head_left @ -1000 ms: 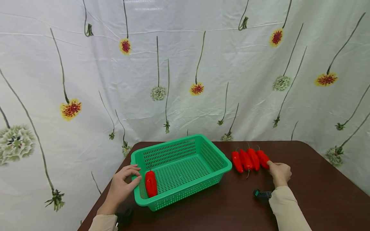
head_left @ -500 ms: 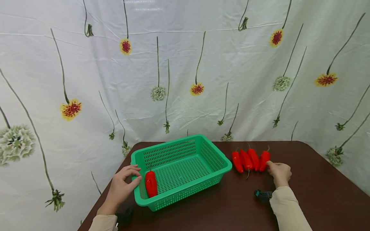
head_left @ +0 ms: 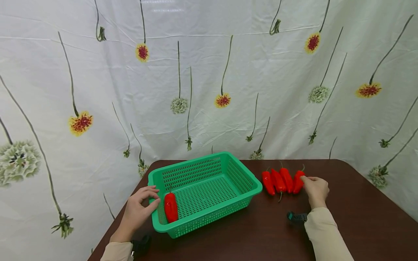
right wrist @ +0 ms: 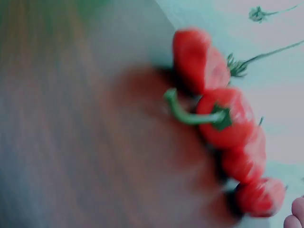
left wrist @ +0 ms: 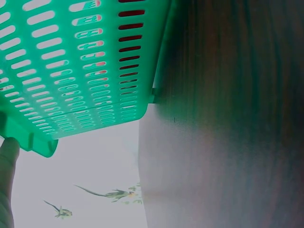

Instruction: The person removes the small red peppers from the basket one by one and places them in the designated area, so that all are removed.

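A green plastic basket (head_left: 225, 203) with slotted walls stands on the dark table, one red chili pepper (head_left: 171, 207) lying at its left end. My left hand (head_left: 135, 210) holds the basket's left rim; in the left wrist view a finger (left wrist: 7, 166) touches the rim from outside. To the right of the basket lie several red chili peppers in a row. My right hand (head_left: 315, 190) is at the rightmost chili pepper (head_left: 297, 185), its fingertips overlapping the pepper's upper part in the head view. In the right wrist view the fingertips (right wrist: 297, 211) show just beside the end pepper (right wrist: 261, 197).
The brown table (head_left: 254, 232) reaches back to a white flowered curtain (head_left: 209, 108). A black wrist device (head_left: 295, 217) sits at the right wrist. The other peppers, such as the leftmost one (head_left: 268, 183), lie close together between basket and right hand.
The rightmost chili pepper has turned, its stem end swinging right and its lower end left. My right hand's fingertips have since risen slightly along it. The left hand and basket stay put.
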### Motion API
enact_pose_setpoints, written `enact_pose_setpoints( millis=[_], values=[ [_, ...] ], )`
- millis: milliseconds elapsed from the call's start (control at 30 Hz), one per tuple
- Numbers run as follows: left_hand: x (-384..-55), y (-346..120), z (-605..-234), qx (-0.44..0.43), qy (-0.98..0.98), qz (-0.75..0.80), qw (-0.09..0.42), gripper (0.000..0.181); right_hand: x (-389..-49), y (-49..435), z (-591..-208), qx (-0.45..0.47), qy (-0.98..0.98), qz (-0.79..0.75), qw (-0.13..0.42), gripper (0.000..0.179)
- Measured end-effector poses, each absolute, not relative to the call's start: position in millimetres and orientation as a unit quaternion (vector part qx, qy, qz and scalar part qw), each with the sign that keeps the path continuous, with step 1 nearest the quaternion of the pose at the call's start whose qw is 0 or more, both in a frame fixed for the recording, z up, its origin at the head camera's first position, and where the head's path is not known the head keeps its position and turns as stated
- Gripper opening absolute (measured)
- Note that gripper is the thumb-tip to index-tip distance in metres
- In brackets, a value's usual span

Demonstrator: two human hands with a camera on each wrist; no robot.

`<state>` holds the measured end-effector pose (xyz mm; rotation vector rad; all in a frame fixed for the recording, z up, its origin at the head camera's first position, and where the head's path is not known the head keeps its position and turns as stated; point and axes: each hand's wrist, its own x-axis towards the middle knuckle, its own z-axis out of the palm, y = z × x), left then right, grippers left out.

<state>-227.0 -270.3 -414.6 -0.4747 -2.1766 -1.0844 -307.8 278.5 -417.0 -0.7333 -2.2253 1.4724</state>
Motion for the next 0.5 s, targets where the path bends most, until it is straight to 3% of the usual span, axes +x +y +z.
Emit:
enact_pose_setpoints(
  millis=[200, 500],
  values=[
    [-226.9, -271.1, -414.1, -0.183, -0.83, -0.412, 0.329, 0.018, -308.2, 268.0, -397.6, -0.22, -0.792, 0.542, 0.175, 0.046],
    [-227.9, -271.3, -415.7, -0.189, -0.83, -0.409, 0.328, 0.018, -306.5, 243.5, -372.6, -0.099, -0.822, 0.553, 0.089, 0.051]
  ],
)
